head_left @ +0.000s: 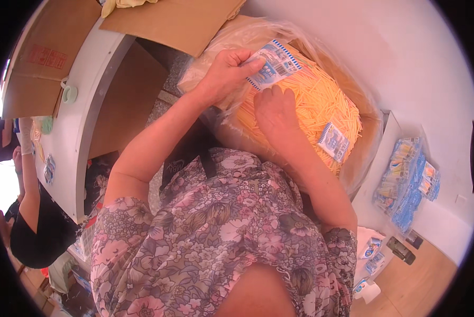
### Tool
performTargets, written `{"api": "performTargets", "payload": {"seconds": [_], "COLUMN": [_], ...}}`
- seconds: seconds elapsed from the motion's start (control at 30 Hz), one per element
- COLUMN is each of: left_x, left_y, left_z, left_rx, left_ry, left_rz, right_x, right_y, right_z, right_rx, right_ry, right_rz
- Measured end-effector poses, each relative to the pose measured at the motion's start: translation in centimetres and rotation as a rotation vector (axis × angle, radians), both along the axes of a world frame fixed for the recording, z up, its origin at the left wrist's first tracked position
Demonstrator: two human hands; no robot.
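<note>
My left hand [230, 73] pinches a small blue-and-white printed packet [275, 63] by its left side, thumb on its face. Just below the packet's lower edge is my right hand [277, 112], fingers curled closed; whatever they may hold is hidden. Both hands are over a large cardboard box [370, 134] lined with clear plastic film [208, 68]. It is heaped with thin yellow-orange sticks [316, 98], a few with pinkish tones. A second blue-and-white packet [333, 141] lies on the sticks at the right.
Right of the box, a clear bag of blue packets [403, 182] lies by the wall. Cardboard flaps [173, 24] overhang the box's far left. A white table [83, 105] carries a tape roll [70, 94]. At the far left, another person's arm [29, 179] reaches over it.
</note>
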State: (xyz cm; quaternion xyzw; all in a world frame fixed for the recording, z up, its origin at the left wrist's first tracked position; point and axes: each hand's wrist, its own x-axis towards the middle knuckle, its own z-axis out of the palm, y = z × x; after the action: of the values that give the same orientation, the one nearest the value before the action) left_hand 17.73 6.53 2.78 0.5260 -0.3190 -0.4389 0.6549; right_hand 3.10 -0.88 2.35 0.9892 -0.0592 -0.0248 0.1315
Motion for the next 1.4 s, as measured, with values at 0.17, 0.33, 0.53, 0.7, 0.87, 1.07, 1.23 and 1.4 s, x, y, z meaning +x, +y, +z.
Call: {"api": "performTargets", "payload": {"seconds": [0.17, 0.33, 0.53, 0.7, 0.87, 1.07, 1.23, 1.4], "left_x": [0.3, 0.7, 0.0, -0.7, -2.3, -6.3, -8.4, -8.6], "left_y": [0.0, 0.1, 0.2, 0.1, -0.4, -4.0, -4.6, -3.4], "left_z": [-0.3, -0.8, -0.7, -0.4, 0.9, -0.2, -1.7, -1.6], "left_rx": [-0.01, 0.006, 0.034, 0.027, 0.109, 0.067, -0.146, -0.144], "left_ry": [0.034, 0.069, 0.151, 0.16, 0.069, 0.14, 0.091, 0.065], "left_rz": [0.017, 0.033, 0.079, 0.044, -0.058, -0.442, -0.617, -0.737], "right_x": [-2.0, -4.1, -2.0, 0.3, -1.4, -5.5, -9.1, -10.0], "right_y": [-2.4, -5.7, -10.4, -13.4, -10.2, -5.7, -4.7, -1.5], "right_z": [1.1, 0.1, -1.7, -5.9, -1.6, -1.1, -2.6, -0.5], "right_rx": [0.549, 1.711, 2.246, 2.445, 2.18, 2.128, 1.394, 1.871], "right_ry": [-0.051, -0.091, -0.563, -0.769, -0.668, -0.892, -0.868, -0.969], "right_rz": [-0.167, -0.655, -1.103, -1.067, -0.797, -0.712, -0.695, -0.546]}}
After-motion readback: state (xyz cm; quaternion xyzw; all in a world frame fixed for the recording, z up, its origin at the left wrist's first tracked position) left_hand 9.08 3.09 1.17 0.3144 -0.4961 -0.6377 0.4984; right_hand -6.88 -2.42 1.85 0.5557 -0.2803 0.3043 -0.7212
